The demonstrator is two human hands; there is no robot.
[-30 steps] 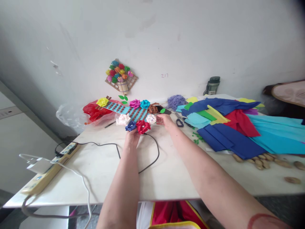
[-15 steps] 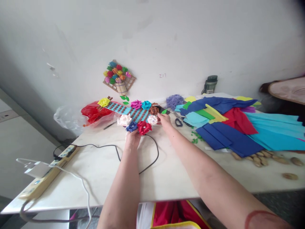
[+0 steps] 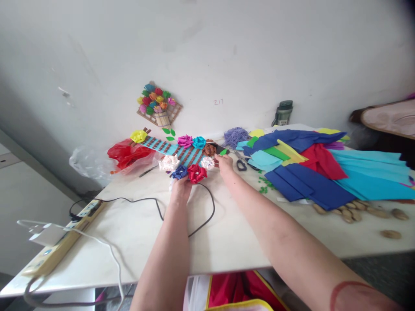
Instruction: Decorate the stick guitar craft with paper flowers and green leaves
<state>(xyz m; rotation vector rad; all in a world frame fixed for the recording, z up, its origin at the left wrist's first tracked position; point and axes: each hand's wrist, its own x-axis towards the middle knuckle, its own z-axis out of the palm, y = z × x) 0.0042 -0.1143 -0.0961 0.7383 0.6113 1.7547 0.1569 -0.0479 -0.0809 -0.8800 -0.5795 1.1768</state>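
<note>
left hand (image 3: pixel 180 190): in contact with the lower edge of the flower-edged lattice panel (image 3: pixel 191 155), fingers out of sight behind the blue flower (image 3: pixel 180 172) and red flower (image 3: pixel 197 173); how far they close, cannot tell. right hand (image 3: pixel 226 165): grasping the panel's broad end at 3 to 4 o'clock, thumb and fingers nearly together, just beside a speckled white flower (image 3: pixel 207 162), the brown flower (image 3: pixel 209 149) and a green leaf (image 3: pixel 223 152). left forearm runs from 6 o'clock nearly straight up, hand pointing a little past 12. right forearm slants in from 4 to 5 o'clock, hand pointing toward 10 to 11. panel is near the middle of the view, toward the far side of the white table (image 3: pixel 227 242); long axis from between 9 and 10 o'clock to between 3 and 4, narrow end with yellow flower (image 3: pixel 138 136) pointing left and away, over the red plastic bag (image 3: pixel 125 153). from the right hand: scissors (image 3: pixel 241 165) near at 3 o'clock, purple shredded bundle (image 3: pixel 236 137) at 1, coloured sheets (image 3: pixel 311 183) farther off at 3. black cable (image 3: pixel 214 205) loops at 5 o'clock from the left hand.
</note>
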